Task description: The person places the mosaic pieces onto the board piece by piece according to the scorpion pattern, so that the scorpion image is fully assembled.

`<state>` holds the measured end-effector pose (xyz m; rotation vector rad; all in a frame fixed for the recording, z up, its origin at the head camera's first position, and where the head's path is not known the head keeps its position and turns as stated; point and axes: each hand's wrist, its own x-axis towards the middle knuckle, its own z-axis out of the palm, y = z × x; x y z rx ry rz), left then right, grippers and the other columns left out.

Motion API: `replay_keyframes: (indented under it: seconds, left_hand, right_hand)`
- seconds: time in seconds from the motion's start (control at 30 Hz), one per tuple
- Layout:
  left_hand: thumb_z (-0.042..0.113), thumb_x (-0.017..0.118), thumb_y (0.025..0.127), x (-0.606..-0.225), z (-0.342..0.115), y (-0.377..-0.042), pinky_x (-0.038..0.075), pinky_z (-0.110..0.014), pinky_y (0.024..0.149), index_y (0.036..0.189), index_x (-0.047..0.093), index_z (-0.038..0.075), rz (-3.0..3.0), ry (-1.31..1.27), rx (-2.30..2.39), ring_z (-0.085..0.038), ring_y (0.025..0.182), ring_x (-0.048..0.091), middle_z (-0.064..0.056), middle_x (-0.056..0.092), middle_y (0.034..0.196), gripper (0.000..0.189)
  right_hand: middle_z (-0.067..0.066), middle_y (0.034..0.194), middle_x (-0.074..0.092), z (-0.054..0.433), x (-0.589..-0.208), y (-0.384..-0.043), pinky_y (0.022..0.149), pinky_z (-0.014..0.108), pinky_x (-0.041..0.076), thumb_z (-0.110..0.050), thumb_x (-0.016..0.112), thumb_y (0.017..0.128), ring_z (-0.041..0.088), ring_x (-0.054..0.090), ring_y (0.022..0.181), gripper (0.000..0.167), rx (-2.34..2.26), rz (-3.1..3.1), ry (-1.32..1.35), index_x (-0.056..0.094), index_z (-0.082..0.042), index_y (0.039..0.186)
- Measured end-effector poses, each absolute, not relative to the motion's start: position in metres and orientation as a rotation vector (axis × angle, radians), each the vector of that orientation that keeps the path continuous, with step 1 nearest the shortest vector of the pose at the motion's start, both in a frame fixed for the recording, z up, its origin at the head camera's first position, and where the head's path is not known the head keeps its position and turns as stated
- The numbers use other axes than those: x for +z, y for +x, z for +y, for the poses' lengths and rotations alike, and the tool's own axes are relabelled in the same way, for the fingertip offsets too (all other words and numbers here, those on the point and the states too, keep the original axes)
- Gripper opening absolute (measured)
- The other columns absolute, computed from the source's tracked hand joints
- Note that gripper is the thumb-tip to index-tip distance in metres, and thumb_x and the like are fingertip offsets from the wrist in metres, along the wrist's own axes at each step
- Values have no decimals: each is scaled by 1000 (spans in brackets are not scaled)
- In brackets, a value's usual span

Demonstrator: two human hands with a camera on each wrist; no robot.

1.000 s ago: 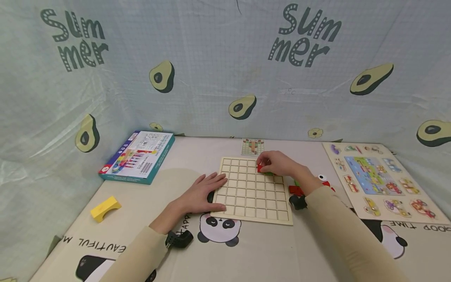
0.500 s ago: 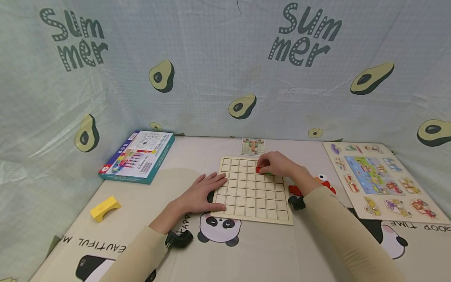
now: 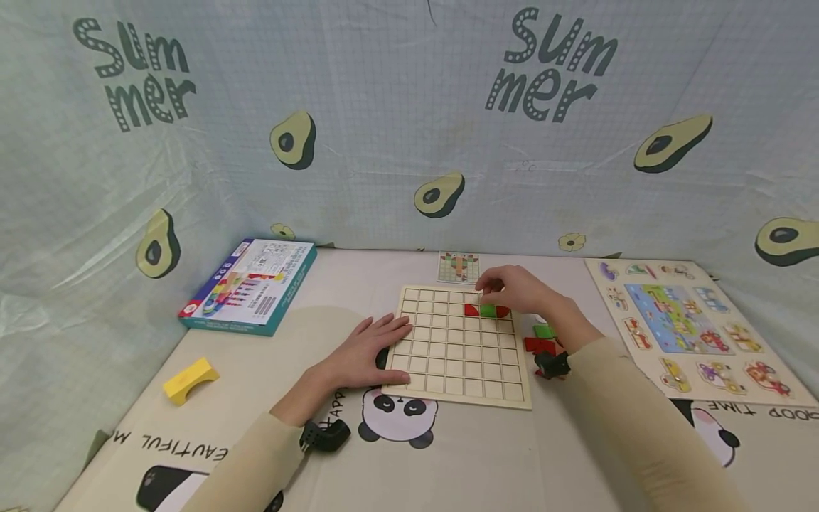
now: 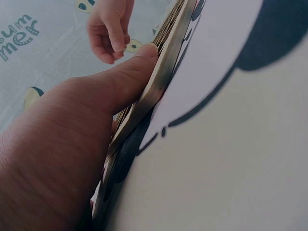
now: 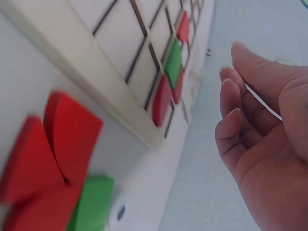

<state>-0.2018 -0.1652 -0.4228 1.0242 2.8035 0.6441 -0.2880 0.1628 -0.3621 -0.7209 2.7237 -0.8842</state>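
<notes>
My left hand (image 3: pixel 367 352) rests on the left edge of a wooden grid board (image 3: pixel 441 348), fingers straight, thumb (image 4: pixel 130 72) over the near corner. Above the board's upper right part hovers my right hand (image 3: pixel 518 288), empty, fingers loosely bent. Below it a green square piece (image 3: pixel 488 311) sits in the grid, with a red piece (image 3: pixel 470 311) on its left and another red piece (image 5: pixel 162 101) on its other side. The right wrist view shows one more red piece (image 5: pixel 178 86) near the green one. Loose red pieces (image 3: pixel 539 345) and a green piece (image 3: pixel 544 331) lie right of the board.
A small pattern card (image 3: pixel 458 267) lies behind the board. To the right is a picture puzzle board (image 3: pixel 697 327). On the left stand a flat game box (image 3: pixel 249 284) and a yellow arch block (image 3: pixel 191 380).
My right hand has let go of the red piece and risen to the right, uncovering the red and green pieces in the grid. My left hand has stayed in place.
</notes>
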Motion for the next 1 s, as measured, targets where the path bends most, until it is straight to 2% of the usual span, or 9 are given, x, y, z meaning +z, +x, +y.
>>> replay_keyframes:
  seconds: [0.37,0.7,1.0]
  left_hand:
    - [54,72,87,-423,-165,-202,8,-55,120,157,38,9,2809,1016,641,-30,152,17,-8,31,163,90]
    - [55,71,87,-426,-165,-203,9,-55,120,157,38,10,2815,1023,631,-30,152,17,-8,32,163,90]
    - [55,71,87,-425,-165,-202,9,-55,120,157,38,10,2814,1026,636,-30,152,17,-8,31,163,89]
  right_hand:
    - [6,94,63,199,-355,-280,81,41,49,-11,71,95,24,57,87,26,-948,2750,-673,67,2,117]
    - [4,93,61,235,-371,-267,80,36,49,-10,71,95,24,54,89,25,-939,2731,-598,67,1,117]
    - [3,92,62,258,-376,-257,82,37,51,-12,73,94,23,56,87,24,-908,2719,-611,67,2,113]
